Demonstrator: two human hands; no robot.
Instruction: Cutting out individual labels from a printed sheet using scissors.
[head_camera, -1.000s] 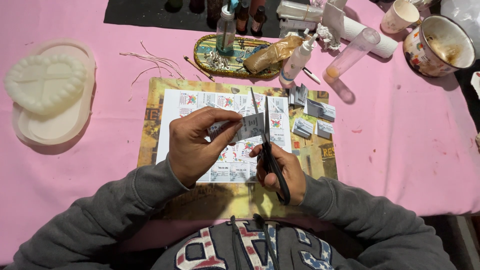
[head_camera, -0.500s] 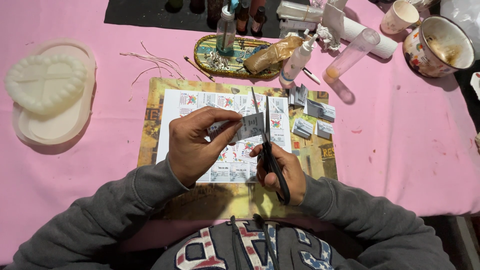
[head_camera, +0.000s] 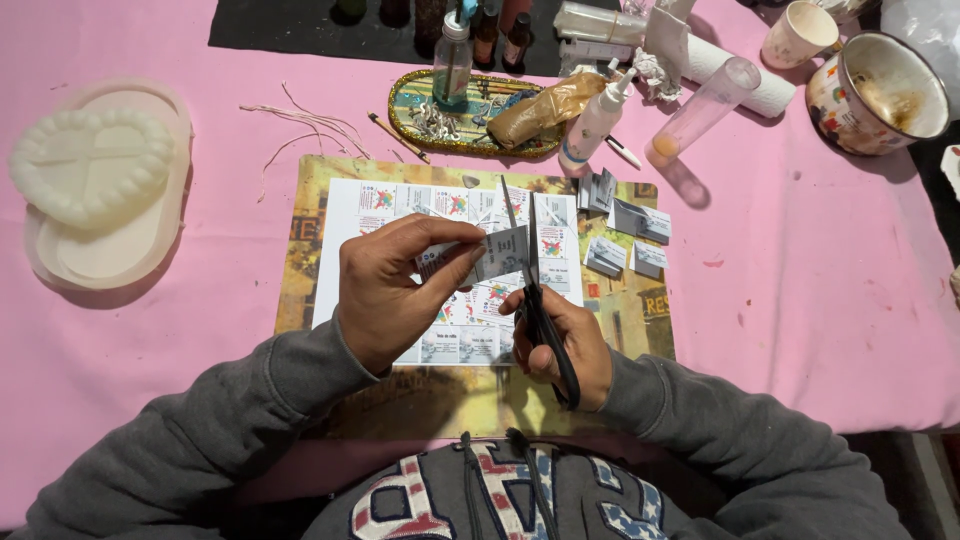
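My left hand (head_camera: 395, 290) pinches a strip of small printed paper labels (head_camera: 497, 255) and holds it above a printed sheet of labels (head_camera: 400, 200). My right hand (head_camera: 565, 345) grips black-handled scissors (head_camera: 530, 270); their blades stand apart and point away from me, with the strip's right end between them. The sheet lies on a yellowish patterned mat (head_camera: 300, 260). Several cut labels (head_camera: 625, 235) lie in small heaps on the mat's right side.
A white heart-shaped mould on an oval tray (head_camera: 95, 170) sits at the left. Behind the mat are an oval gold-rimmed tray (head_camera: 400, 100) with bottles, a glue bottle (head_camera: 595, 125), a clear tube (head_camera: 700, 105), a paper cup (head_camera: 800, 32) and an enamel mug (head_camera: 880, 95). Pink cloth covers the table.
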